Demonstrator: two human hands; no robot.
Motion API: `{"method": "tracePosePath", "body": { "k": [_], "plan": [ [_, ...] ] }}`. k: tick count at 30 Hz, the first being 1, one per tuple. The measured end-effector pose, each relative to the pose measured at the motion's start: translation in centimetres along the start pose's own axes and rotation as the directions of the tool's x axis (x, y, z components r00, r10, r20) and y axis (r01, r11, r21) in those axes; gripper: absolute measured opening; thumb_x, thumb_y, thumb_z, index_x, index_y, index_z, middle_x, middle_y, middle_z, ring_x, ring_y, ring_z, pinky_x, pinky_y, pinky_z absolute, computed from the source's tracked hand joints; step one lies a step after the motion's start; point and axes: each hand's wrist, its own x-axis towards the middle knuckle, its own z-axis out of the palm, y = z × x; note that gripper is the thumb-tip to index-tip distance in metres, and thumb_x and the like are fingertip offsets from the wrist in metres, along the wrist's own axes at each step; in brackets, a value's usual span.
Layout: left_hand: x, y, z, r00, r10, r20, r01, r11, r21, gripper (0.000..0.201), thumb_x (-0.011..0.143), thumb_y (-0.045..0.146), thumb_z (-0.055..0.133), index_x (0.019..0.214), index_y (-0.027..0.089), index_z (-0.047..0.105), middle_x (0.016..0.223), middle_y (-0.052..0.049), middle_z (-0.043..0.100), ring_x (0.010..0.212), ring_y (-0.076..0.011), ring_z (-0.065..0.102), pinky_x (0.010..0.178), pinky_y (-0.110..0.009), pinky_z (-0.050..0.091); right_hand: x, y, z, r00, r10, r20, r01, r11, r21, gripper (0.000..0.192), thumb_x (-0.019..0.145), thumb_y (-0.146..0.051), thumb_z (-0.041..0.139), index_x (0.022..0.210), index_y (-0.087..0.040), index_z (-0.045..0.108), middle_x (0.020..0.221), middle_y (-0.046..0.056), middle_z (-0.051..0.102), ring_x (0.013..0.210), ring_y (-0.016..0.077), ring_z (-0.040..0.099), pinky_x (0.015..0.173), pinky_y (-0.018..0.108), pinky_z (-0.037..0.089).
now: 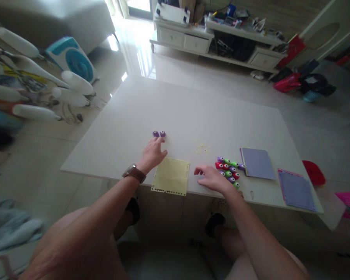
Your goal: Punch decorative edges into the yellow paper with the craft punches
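My left hand [153, 153], with a brown watch on the wrist, reaches over the white table [134, 112] and hovers just short of two small purple punches [159, 133]. It holds nothing that I can see. My right hand [211, 177] rests flat near the front edge, fingers spread, beside a cluster of several small punches in purple, green and red [230, 168]. Between my hands lies a pale yellow sheet [171, 175] with punched edges. Small yellow paper bits [202, 148] are scattered beyond it.
Two lilac paper sheets [258, 163] [296, 190] lie at the right of the table, with a red object [313, 172] past its edge. A blue-and-white fan [71, 58] and white bottles stand at the left. A low white cabinet [192, 39] is far back.
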Motion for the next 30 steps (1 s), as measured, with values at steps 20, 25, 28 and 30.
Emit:
{"method": "tracePosePath", "body": {
  "k": [20,25,28,30],
  "plan": [
    [1.6,-3.0,-1.1,0.994,-0.071,-0.081,0.084,0.981,0.173,0.044,0.092,0.024,0.05,0.135,0.023,0.059,0.141,-0.015,0.05,0.125,-0.0355,0.047,0.095,-0.052,0.048,-1.2,1.3,-1.0,0.989,-0.089,-0.122,0.057,0.969,-0.239,0.011,0.089,-0.013,0.058,0.096,-0.017,0.066,0.1,0.007,0.068,0.098,0.0216,0.061,0.091,0.032,0.044],
    [1.6,-3.5,-0.9,0.998,-0.052,-0.023,0.055,0.988,0.145,0.035,0.09,0.014,0.049,0.119,0.021,0.066,0.116,-0.012,0.063,0.109,-0.0275,0.056,0.092,-0.043,0.048,-1.2,1.1,-1.0,0.99,-0.085,-0.113,0.054,0.966,-0.253,0.011,0.089,-0.015,0.06,0.097,-0.018,0.066,0.1,0.007,0.068,0.098,0.0224,0.061,0.091,0.034,0.045],
    [1.5,-3.2,-0.8,0.998,-0.058,-0.024,0.06,0.991,0.121,0.026,0.089,0.014,0.053,0.109,0.02,0.069,0.106,-0.011,0.062,0.102,-0.0257,0.057,0.091,-0.041,0.048,-1.2,0.7,-1.0,0.988,-0.091,-0.123,0.058,0.967,-0.248,0.01,0.089,-0.014,0.06,0.097,-0.018,0.066,0.101,0.008,0.069,0.1,0.0232,0.061,0.093,0.035,0.045],
    [1.4,-2.4,-0.5,0.996,-0.078,-0.033,0.078,0.997,0.005,0.021,0.088,0.017,0.059,0.105,0.018,0.07,0.104,-0.011,0.059,0.095,-0.0231,0.059,0.089,-0.04,0.05,-1.3,0.4,-1.0,0.985,-0.099,-0.139,0.065,0.971,-0.23,0.012,0.089,-0.014,0.06,0.099,-0.018,0.065,0.103,0.008,0.069,0.102,0.0232,0.062,0.094,0.035,0.046]
  ]
}}
